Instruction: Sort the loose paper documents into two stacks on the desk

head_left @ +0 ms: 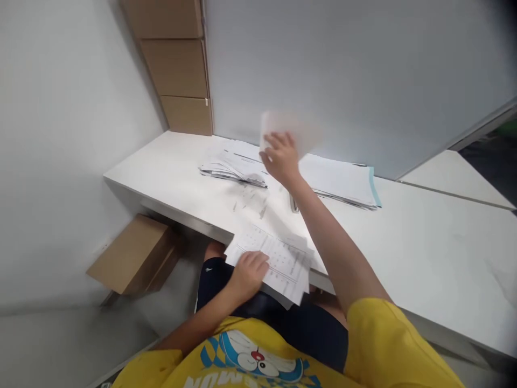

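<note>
My left hand (249, 274) has its fingers over a loose stack of printed sheets (283, 261) that overhangs the table's front edge above my lap; its thumb is hidden, seemingly under the stack. Raised over the back of the table, my right hand (281, 156) grips a pale sheet of paper (285, 123), smeared by motion. Below and left of that hand lies a pile of papers (234, 164). Another paper pile (343, 180) with a light-blue edge lies to its right. Partly behind my right forearm is a small metallic object (294, 203), its kind unclear.
The white table (420, 242) runs along a grey partition (343, 75). Brown cardboard boxes (181, 70) are stacked at its far left corner. Another cardboard box (129, 253) stands low at the left, below the tabletop. Several small dark marks or bits (262, 212) show near the left pile.
</note>
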### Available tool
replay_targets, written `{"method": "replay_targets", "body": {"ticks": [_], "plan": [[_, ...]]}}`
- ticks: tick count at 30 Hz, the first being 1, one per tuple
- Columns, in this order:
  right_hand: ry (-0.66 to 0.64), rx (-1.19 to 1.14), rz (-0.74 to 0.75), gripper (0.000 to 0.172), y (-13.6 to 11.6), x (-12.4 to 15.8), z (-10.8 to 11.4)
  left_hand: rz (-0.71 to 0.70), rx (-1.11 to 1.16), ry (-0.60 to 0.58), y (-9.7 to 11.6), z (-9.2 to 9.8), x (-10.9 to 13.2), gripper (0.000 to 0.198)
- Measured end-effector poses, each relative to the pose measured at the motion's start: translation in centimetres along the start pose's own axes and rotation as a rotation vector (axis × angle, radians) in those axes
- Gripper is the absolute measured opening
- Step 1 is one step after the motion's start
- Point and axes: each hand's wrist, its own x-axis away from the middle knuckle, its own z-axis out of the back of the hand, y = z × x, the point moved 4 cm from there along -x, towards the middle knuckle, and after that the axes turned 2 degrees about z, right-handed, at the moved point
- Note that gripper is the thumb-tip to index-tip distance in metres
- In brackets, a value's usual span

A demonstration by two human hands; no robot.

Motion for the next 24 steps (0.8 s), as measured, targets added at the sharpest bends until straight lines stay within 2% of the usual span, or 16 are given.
{"method": "replay_targets", "body": {"ticks": [2,4,6,8,10,13,16,17,19,20,22,24], "plan": [[-0.215,0.062,0.086,0.032,0.1,-2.4,-4.8,-0.058,-0.039,-0.031,1.7,-0.4,0.0,0.018],[-0.416,0.138,0.13,0.036,0.2,-2.8,-8.3,-0.106,-0.073,-0.015,2.7,-0.2,0.1,0.017],[-0.515,0.186,0.111,0.039,0.5,-2.0,-9.9,-0.083,-0.085,0.006,2.5,0.3,0.2,0.019],[-0.493,0.164,0.019,0.039,1.1,-0.9,-9.6,-0.013,-0.095,0.005,1.6,1.0,0.0,0.021],[-0.395,0.06,-0.125,0.039,2.0,0.2,-7.7,0.036,-0.124,-0.012,0.6,1.5,-0.8,0.023],[-0.28,-0.088,-0.315,0.042,3.4,3.3,-2.8,0.037,-0.161,-0.034,-0.7,2.1,-2.6,0.025],[-0.261,-0.143,-0.429,0.032,2.4,10.1,3.6,0.037,-0.136,-0.054,-1.8,1.9,-4.1,0.026],[-0.24,-0.188,-0.466,0.03,1.2,13.2,5.9,0.042,-0.113,-0.058,-2.0,1.7,-4.4,0.026],[-0.03,-0.471,-0.645,0.045,-2.1,19.9,9.9,0.051,-0.057,-0.066,-2.4,1.0,-4.5,0.026],[0.077,-0.603,-0.748,0.053,-4.0,23.2,11.2,0.051,-0.029,-0.07,-2.5,0.6,-4.5,0.026],[0.23,-0.784,-0.928,0.059,-8.0,28.8,12.0,0.04,0.014,-0.089,-2.3,-0.4,-4.2,0.028],[0.348,-0.788,-1.112,0.055,-10.7,32.4,11.3,0.027,0.037,-0.126,-1.9,-1.4,-4.0,0.031]]}}
